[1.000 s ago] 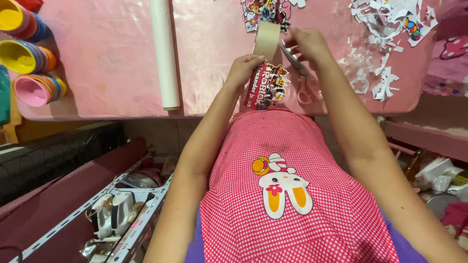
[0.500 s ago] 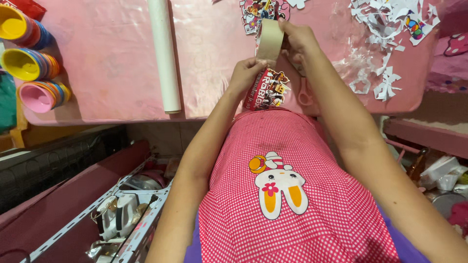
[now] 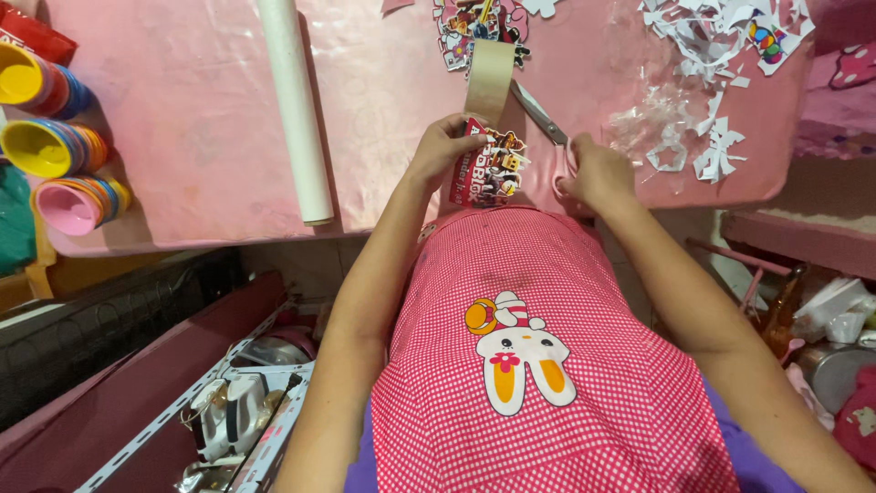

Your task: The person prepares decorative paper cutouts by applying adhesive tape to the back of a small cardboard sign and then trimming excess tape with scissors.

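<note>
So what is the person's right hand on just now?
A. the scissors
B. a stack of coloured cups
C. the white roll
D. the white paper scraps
A: the right hand grips the pink handles of the scissors, while the left hand holds a printed cutout with a tape strip.

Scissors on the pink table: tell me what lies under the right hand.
The right hand covers the pink-handled scissors' handles; only a pink loop and the metal blades show, pointing toward the tan tape strip. The pink table beneath is hidden.
</note>
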